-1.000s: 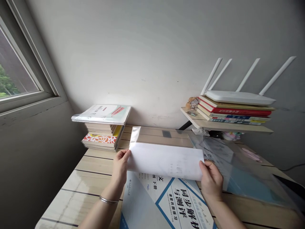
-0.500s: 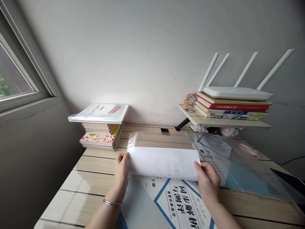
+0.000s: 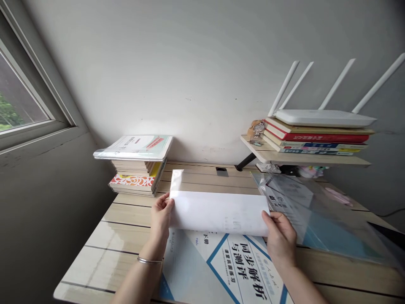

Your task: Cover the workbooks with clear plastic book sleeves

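Observation:
A blue-and-white workbook (image 3: 221, 266) lies on the wooden desk (image 3: 126, 219) in front of me. Its white cover page (image 3: 218, 213) is bent up and back over the far end. My left hand (image 3: 160, 217) pinches the left edge of that page. My right hand (image 3: 280, 238) grips its right edge. A clear plastic sleeve (image 3: 202, 179) sticks out flat behind the lifted page, towards the wall.
A stack of books (image 3: 137, 166) stands at the desk's back left. A small shelf (image 3: 303, 159) at the back right carries books and a white router (image 3: 322, 118). Clear plastic covers (image 3: 319, 215) lie at the right. A window (image 3: 19, 105) is at the left.
My hands and the folded page have stayed almost in place. The view shifted slightly; the page sat a little lower half a second ago and is back up now.

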### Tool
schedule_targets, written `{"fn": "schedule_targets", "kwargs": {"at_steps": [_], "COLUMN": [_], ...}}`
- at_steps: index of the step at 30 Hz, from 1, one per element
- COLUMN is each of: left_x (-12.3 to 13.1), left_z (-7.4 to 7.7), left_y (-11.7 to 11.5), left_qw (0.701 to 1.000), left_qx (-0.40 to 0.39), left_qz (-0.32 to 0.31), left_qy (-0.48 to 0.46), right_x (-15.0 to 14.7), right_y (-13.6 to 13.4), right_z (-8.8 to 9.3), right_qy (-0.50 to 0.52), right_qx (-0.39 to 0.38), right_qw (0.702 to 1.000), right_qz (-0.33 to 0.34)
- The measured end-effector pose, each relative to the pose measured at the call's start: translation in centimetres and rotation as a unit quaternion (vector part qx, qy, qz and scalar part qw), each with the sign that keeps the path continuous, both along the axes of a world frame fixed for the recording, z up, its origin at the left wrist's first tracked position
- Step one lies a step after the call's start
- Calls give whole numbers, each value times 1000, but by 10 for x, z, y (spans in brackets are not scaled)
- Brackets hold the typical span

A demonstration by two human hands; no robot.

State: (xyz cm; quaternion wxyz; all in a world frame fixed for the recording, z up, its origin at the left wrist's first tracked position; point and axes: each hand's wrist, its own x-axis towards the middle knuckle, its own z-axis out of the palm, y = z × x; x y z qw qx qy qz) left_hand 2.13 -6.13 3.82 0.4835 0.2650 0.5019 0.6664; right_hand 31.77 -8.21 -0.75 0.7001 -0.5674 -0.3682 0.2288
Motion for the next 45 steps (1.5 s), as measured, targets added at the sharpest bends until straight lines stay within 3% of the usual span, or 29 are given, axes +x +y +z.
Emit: {"fn": "schedule_targets", "kwargs": {"at_steps": [9, 19, 35, 38, 43, 45], "left_x": [4, 3, 2, 3, 5, 5], "left_z": [2, 3, 3, 4, 4, 4], "left_y": [-2, -5, -7, -8, -8, -9], "left_qw": [998, 995, 999, 998, 994, 995], "left_qx": [11, -5, 21, 15, 31, 23], "left_qz": [24, 20, 7, 1, 49, 31], "left_qy": [56, 93, 47, 60, 93, 95], "right_x": [-4, -8, -10, -9, -9, -9], "right_y": [-1, -4, 4, 4, 4, 3], "right_z": [7, 11, 0, -2, -3, -2], "right_qy": [15, -46, -124, -130, -143, -143], "right_qx": [-10, -23, -32, -31, -35, -36], "right_qw": [1000, 998, 988, 988, 984, 984], "right_qz": [-12, -25, -83, -79, -98, -103]}}
